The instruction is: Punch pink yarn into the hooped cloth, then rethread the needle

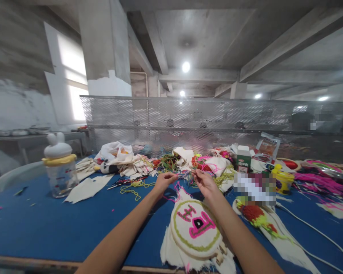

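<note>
My left hand (165, 183) and my right hand (206, 184) are raised above the middle of the table, fingertips facing each other. Both are closed in a pinch. Thin bluish strands of yarn (185, 174) show between them, but I cannot tell whether the fingers hold these or they lie behind. Pink yarn (175, 193) trails just below my left hand. Beneath my forearms lies a round embroidery hoop (199, 205) with white cloth, a green yarn ring and pink, green and black stitching. Wooden screw pieces (221, 254) sit at its lower right edge.
Heaped cloth scraps and tangled yarn (167, 163) line the back of the blue table (103, 220), before a perforated metal screen (171, 114). A rabbit-eared bottle (61, 167) stands left. On the right are a green-and-white carton (244, 159), a yellow tub (282, 180) and a white cable (311, 224).
</note>
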Action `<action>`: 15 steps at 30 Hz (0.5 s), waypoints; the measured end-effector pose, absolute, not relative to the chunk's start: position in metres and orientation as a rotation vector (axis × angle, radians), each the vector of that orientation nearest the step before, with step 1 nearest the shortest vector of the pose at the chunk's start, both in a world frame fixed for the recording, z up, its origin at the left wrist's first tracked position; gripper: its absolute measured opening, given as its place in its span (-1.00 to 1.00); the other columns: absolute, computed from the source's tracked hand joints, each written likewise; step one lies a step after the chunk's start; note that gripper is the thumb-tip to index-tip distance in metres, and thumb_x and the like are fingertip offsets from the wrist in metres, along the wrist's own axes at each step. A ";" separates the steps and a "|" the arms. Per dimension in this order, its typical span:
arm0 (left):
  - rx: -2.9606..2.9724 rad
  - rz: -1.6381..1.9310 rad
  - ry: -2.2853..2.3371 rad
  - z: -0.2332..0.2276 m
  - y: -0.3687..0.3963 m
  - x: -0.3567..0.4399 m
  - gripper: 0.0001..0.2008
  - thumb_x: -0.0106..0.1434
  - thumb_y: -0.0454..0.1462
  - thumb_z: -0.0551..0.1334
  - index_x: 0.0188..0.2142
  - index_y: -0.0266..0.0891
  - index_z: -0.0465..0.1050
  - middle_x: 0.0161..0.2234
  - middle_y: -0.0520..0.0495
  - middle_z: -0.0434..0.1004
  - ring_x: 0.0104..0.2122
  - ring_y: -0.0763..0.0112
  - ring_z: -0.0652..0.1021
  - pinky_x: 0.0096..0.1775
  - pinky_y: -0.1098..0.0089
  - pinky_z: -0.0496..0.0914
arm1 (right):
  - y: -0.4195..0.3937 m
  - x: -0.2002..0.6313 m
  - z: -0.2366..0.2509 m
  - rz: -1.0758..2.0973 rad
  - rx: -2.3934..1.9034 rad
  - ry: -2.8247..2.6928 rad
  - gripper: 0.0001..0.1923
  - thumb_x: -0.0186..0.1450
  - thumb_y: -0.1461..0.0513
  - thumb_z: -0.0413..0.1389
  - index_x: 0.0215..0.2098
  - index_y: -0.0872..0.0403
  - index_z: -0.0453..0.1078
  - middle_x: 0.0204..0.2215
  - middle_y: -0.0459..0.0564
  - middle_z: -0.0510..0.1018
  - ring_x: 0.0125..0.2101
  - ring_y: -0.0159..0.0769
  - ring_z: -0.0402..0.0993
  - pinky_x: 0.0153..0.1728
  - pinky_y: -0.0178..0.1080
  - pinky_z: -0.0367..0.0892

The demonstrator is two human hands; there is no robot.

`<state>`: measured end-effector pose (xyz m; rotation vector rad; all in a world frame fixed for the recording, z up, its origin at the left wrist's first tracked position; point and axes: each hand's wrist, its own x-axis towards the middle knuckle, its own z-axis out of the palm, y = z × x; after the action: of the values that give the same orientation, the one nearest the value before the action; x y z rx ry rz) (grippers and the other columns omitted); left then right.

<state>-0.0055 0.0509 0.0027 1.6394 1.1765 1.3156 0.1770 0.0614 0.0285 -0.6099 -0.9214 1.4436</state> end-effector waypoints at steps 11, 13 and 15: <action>1.826 1.302 1.185 0.001 0.053 -0.008 -0.71 0.22 -0.22 0.13 -0.08 -0.28 0.31 -0.11 -0.10 0.39 -0.20 0.29 0.47 -0.21 0.19 0.40 | 0.060 0.176 0.037 1.417 -0.709 -0.830 -0.83 0.13 0.45 0.09 -0.59 0.17 0.37 -0.62 -0.09 0.51 -0.61 -0.55 0.41 -0.59 -0.53 0.32; 1.851 1.305 1.170 -0.001 0.052 -0.009 -0.71 0.22 -0.23 0.13 -0.08 -0.28 0.30 -0.10 -0.11 0.38 -0.19 0.30 0.46 -0.20 0.19 0.39 | 0.062 0.175 0.035 1.417 -0.731 -0.851 -0.87 0.18 0.40 0.07 -0.52 0.19 0.36 -0.58 -0.10 0.50 -0.59 -0.55 0.40 -0.57 -0.49 0.33; 1.869 1.316 1.156 -0.002 0.051 -0.010 -0.71 0.22 -0.23 0.13 -0.07 -0.27 0.29 -0.08 -0.12 0.37 -0.18 0.30 0.46 -0.19 0.18 0.39 | 0.063 0.174 0.032 1.420 -0.753 -0.878 -0.91 0.23 0.33 0.04 -0.41 0.21 0.36 -0.50 -0.11 0.48 -0.54 -0.53 0.40 -0.54 -0.42 0.35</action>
<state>-0.0098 0.0510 -0.0021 1.8692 1.1555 1.3163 0.1744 0.0632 0.0321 -0.7531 -0.8779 1.4200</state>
